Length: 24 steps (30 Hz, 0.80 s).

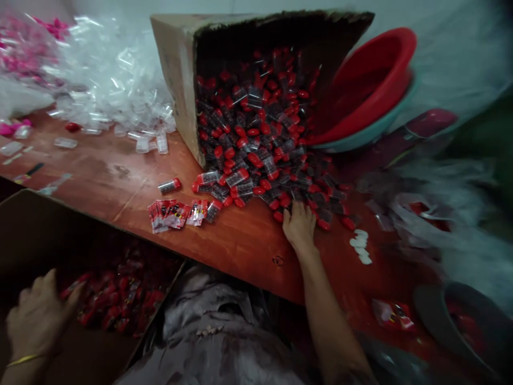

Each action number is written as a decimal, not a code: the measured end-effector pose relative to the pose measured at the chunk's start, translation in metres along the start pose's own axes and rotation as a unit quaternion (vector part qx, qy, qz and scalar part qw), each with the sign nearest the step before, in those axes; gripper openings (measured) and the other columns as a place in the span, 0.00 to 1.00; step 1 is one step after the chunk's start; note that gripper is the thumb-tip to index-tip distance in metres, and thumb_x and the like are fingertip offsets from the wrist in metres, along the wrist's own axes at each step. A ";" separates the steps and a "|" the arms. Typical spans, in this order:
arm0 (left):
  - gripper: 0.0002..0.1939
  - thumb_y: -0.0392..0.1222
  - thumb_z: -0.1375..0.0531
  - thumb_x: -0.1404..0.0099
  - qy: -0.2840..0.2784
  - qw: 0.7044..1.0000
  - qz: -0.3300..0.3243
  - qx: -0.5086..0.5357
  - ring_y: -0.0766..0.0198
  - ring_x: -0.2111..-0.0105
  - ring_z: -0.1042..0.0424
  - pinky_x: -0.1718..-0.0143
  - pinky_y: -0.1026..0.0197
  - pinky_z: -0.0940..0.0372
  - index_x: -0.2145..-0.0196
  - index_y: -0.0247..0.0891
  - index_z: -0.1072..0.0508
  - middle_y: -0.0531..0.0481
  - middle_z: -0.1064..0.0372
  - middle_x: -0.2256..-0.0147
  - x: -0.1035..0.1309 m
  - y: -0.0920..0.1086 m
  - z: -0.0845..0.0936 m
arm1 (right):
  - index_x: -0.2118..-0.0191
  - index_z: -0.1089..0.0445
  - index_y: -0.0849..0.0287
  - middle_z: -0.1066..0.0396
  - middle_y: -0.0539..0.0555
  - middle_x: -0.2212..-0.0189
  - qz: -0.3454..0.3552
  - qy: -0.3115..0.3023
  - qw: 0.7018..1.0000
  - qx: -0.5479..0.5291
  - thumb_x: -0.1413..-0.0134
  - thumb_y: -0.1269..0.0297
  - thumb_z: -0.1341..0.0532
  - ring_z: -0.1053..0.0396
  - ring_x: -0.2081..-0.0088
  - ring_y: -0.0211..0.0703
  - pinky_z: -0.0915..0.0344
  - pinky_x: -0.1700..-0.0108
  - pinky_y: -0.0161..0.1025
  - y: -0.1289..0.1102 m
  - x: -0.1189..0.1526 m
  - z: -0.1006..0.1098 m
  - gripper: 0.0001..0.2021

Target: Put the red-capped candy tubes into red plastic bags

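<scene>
My left hand [38, 315] is open, thumb apart from the fingers, over a cardboard box [24, 224] low at the left. Inside that box lie many small red pieces [124, 294]. My right hand [300, 227] reaches to the near edge of a pile of clear tubes with red caps [256, 155]. Its fingers are slightly apart against the tubes, with the tips partly hidden; no tube shows clearly in its grasp. The pile spills from a cardboard box lying on its side [176, 80]. Left of the hand are one separate red-capped tube [169, 185] and a row of small red printed packets [168, 215].
A heap of clear plastic tubes [112, 75] covers the back left of the red-brown table [240, 235]. Nested red and teal basins [372, 85] lean beside the tipped box. White discs [360, 246], a bagged red packet [394, 314] and a dark bucket [460, 305] are at the right.
</scene>
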<state>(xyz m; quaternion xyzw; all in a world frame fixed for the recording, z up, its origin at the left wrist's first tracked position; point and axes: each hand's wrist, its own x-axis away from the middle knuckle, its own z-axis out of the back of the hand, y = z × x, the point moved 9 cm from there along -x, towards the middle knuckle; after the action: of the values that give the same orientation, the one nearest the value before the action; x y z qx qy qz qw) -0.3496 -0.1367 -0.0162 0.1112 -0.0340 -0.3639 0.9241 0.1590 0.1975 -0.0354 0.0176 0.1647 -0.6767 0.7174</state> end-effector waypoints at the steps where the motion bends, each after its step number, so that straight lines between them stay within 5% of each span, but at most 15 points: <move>1: 0.26 0.60 0.55 0.39 0.022 1.000 -0.021 0.007 0.43 0.48 0.36 0.54 0.33 0.38 0.46 0.52 0.40 0.54 0.34 0.46 0.002 0.011 0.001 | 0.43 0.42 0.68 0.39 0.68 0.44 0.012 0.002 1.000 -0.009 0.40 0.61 0.55 0.48 0.41 0.63 0.51 0.44 0.62 -0.005 0.006 -0.003 0.23; 3: 0.21 0.56 0.50 0.38 0.061 0.991 -0.094 0.073 0.50 0.48 0.35 0.51 0.44 0.35 0.49 0.52 0.37 0.55 0.37 0.44 0.003 0.056 0.002 | 0.43 0.42 0.68 0.39 0.68 0.45 0.030 -0.003 0.999 -0.029 0.40 0.61 0.55 0.50 0.40 0.63 0.53 0.43 0.64 -0.017 0.018 -0.007 0.23; 6: 0.19 0.49 0.49 0.36 0.092 0.959 -0.248 0.101 0.49 0.42 0.43 0.43 0.44 0.47 0.52 0.41 0.31 0.43 0.36 0.45 0.002 0.156 -0.005 | 0.44 0.42 0.67 0.38 0.67 0.45 0.076 -0.013 0.995 -0.061 0.41 0.60 0.54 0.50 0.39 0.60 0.55 0.42 0.65 -0.035 0.032 -0.007 0.23; 8: 0.19 0.46 0.49 0.36 0.070 0.938 -0.327 0.091 0.47 0.40 0.48 0.41 0.43 0.51 0.50 0.38 0.31 0.40 0.39 0.43 0.000 0.216 -0.018 | 0.44 0.43 0.65 0.39 0.66 0.44 0.106 0.008 0.991 -0.076 0.41 0.59 0.53 0.50 0.39 0.58 0.55 0.42 0.64 -0.045 0.041 0.000 0.23; 11: 0.23 0.46 0.46 0.37 0.028 0.914 -0.397 0.080 0.43 0.40 0.49 0.41 0.41 0.54 0.47 0.34 0.34 0.36 0.41 0.43 -0.001 0.276 -0.040 | 0.44 0.43 0.64 0.39 0.65 0.44 0.133 0.071 0.984 -0.097 0.41 0.56 0.51 0.50 0.39 0.56 0.53 0.42 0.62 -0.053 0.055 0.015 0.23; 14: 0.22 0.44 0.44 0.39 0.002 0.903 -0.423 0.080 0.40 0.41 0.46 0.42 0.39 0.54 0.48 0.34 0.32 0.36 0.36 0.46 0.001 0.299 -0.054 | 0.47 0.39 0.64 0.36 0.66 0.47 0.143 0.124 0.973 -0.128 0.41 0.57 0.49 0.46 0.40 0.55 0.50 0.42 0.58 -0.059 0.068 0.030 0.21; 18: 0.13 0.39 0.47 0.37 0.005 0.911 -0.399 0.107 0.44 0.45 0.39 0.44 0.39 0.52 0.59 0.40 0.25 0.42 0.28 0.54 -0.005 0.296 -0.058 | 0.52 0.34 0.61 0.32 0.64 0.50 0.151 0.131 0.962 -0.187 0.42 0.59 0.47 0.41 0.42 0.54 0.47 0.43 0.57 -0.076 0.077 0.043 0.16; 22: 0.14 0.41 0.48 0.36 0.043 0.917 -0.359 0.171 0.48 0.48 0.34 0.46 0.42 0.47 0.61 0.42 0.24 0.44 0.27 0.55 -0.012 0.285 -0.044 | 0.56 0.30 0.58 0.28 0.60 0.54 0.160 0.087 0.930 -0.320 0.43 0.60 0.46 0.36 0.47 0.51 0.45 0.44 0.54 -0.112 0.081 0.051 0.13; 24: 0.13 0.42 0.47 0.36 0.079 0.910 -0.348 0.212 0.50 0.47 0.35 0.45 0.43 0.47 0.59 0.43 0.24 0.44 0.28 0.53 -0.007 0.284 -0.031 | 0.58 0.28 0.57 0.26 0.58 0.59 0.121 0.011 0.891 -0.437 0.42 0.58 0.47 0.31 0.53 0.48 0.39 0.48 0.49 -0.134 0.082 0.042 0.14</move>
<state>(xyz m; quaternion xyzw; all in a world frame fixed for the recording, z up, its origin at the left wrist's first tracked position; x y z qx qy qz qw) -0.1614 0.0748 0.0192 0.3372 0.0034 -0.6368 0.6934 0.0399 0.0968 0.0090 -0.2703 0.4485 -0.4438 0.7272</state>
